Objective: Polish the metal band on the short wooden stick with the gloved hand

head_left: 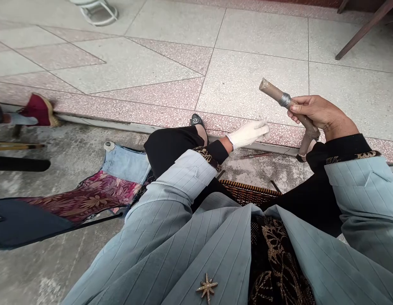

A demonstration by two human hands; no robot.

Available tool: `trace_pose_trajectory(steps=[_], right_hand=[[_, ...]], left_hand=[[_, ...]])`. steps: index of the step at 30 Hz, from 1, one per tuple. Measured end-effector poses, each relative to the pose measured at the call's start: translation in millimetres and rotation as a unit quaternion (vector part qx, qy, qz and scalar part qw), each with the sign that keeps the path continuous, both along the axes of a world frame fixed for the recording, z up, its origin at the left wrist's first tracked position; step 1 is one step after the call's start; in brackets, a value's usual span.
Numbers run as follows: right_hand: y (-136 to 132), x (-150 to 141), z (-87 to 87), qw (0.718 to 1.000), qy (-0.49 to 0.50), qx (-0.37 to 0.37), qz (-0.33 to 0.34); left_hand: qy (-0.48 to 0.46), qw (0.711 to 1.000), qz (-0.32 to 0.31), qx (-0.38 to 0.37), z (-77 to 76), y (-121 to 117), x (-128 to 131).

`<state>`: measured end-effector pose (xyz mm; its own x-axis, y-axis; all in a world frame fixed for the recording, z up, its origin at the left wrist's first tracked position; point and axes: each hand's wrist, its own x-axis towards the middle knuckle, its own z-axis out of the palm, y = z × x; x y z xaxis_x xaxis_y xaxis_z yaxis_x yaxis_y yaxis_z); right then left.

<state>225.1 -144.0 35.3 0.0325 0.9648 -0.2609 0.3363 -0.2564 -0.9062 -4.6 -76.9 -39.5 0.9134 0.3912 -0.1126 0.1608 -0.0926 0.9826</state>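
Observation:
Bare fingers and thumb of my right hand (320, 114) grip a brown, bent wooden stick (272, 90) around its middle. Silvery wire (284, 100) is wound in a tight band around the stick, just above my fingertips. The stick's upper end points up and to the left, and its lower part bends down past my palm. My left hand (249, 134) wears a white knit glove and is apart from the stick, to its lower left. Its fingers are curled together; whatever they may hold is hidden or too small to name.
A thin reddish rod (255, 156) lies on the concrete below the tiled step (234, 84). To the left stands a patterned fabric chair (101, 190), near another person's red shoe (39, 110). A woven seat (247, 192) shows between my legs. A wooden leg (364, 31) slants at upper right.

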Motion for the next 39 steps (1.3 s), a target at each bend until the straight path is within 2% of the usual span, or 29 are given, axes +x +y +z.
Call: trace_pose_trajectory(steps=[4,8,11,14,17,20,22,24,27,29,32,35,37,39], right_hand=[[6,-2,-12.3,0.999,-0.030,-0.017,-0.025],[11,-4,-22.9,0.986,-0.159,-0.055,-0.009],[14,-7,-31.5,0.945,-0.303,-0.112,0.057],[15,-12,-38.4,0.902,-0.373,-0.153,0.156],[13,-15,-39.1,0.889,-0.344,-0.177,0.246],[8,-17,-29.5,0.896,-0.249,-0.184,0.317],[4,-14,-17.5,0.907,-0.182,-0.177,0.335],[0,-10,-3.8,0.930,-0.121,-0.151,0.313],[-5,-3,11.7,0.976,-0.012,-0.064,0.207],[-6,0,14.5,0.987,0.067,-0.017,0.144],[-4,-2,7.5,0.990,0.116,-0.003,0.076],[2,-6,-5.5,0.998,0.059,-0.026,0.001],[6,-8,-13.6,0.998,-0.044,-0.044,-0.022],[9,-10,-20.3,0.982,-0.180,-0.060,-0.002]], left_hand=[[-0.009,0.996,-0.038,0.082,-1.0,-3,2],[0.025,0.975,-0.088,0.203,-1.2,0,2],[0.035,0.961,-0.110,0.253,-1.7,3,1],[0.048,0.956,-0.111,0.269,-0.3,6,-1],[0.069,0.954,-0.113,0.268,3.5,10,-3],[0.059,0.960,-0.103,0.252,7.0,16,-6],[0.040,0.971,-0.082,0.221,8.8,19,-8],[0.022,0.985,-0.055,0.162,10.0,20,-10],[0.006,0.997,-0.027,0.077,10.4,15,-11],[0.009,0.997,-0.030,0.067,9.1,9,-9],[0.015,0.992,-0.070,0.107,5.8,0,-4],[0.014,0.980,-0.098,0.172,3.0,-2,1],[0.021,0.971,-0.109,0.212,1.6,-2,2],[0.037,0.962,-0.121,0.242,0.2,-1,2]])
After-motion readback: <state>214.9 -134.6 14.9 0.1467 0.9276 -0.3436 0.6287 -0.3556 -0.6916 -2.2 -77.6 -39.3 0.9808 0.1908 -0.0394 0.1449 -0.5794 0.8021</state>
